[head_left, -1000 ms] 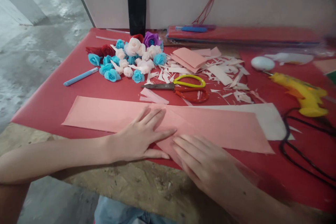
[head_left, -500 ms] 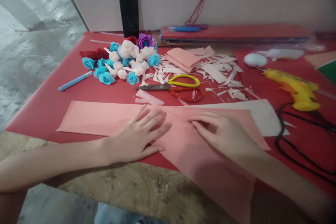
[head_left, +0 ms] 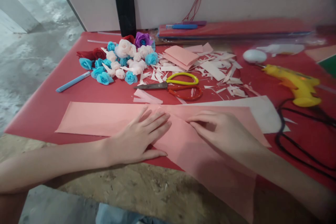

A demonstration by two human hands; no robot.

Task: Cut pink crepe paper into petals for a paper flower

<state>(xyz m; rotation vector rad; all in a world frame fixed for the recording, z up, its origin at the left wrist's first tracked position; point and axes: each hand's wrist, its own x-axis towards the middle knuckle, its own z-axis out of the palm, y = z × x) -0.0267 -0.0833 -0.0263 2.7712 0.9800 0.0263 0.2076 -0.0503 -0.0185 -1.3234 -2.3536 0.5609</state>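
Observation:
A long sheet of pink paper (head_left: pixel 90 119) lies along the front of the red-covered table, with one part folded over and hanging off the near edge. My left hand (head_left: pixel 141 134) rests flat on the paper with its fingers spread, close to the fold. To its right, my right hand (head_left: pixel 223 131) pinches the edge of the folded part between thumb and fingers. Beneath the pink paper, a white sheet (head_left: pixel 266 113) sticks out at the right. Scissors (head_left: pixel 168 85) with yellow and red handles lie just beyond my hands.
Paper roses (head_left: pixel 120 59) in blue, white, red and purple are heaped at the back left. Paper scraps (head_left: pixel 217 71) and a folded pink piece (head_left: pixel 181 57) lie behind the scissors. A yellow glue gun (head_left: pixel 294 82) with a black cord (head_left: pixel 280 140) sits right. A phone (head_left: pixel 125 8) leans against the wall.
The view has shifted slightly. My left hand still presses on the paper, its thumb a little further right, and my right hand keeps its pinch on the folded edge.

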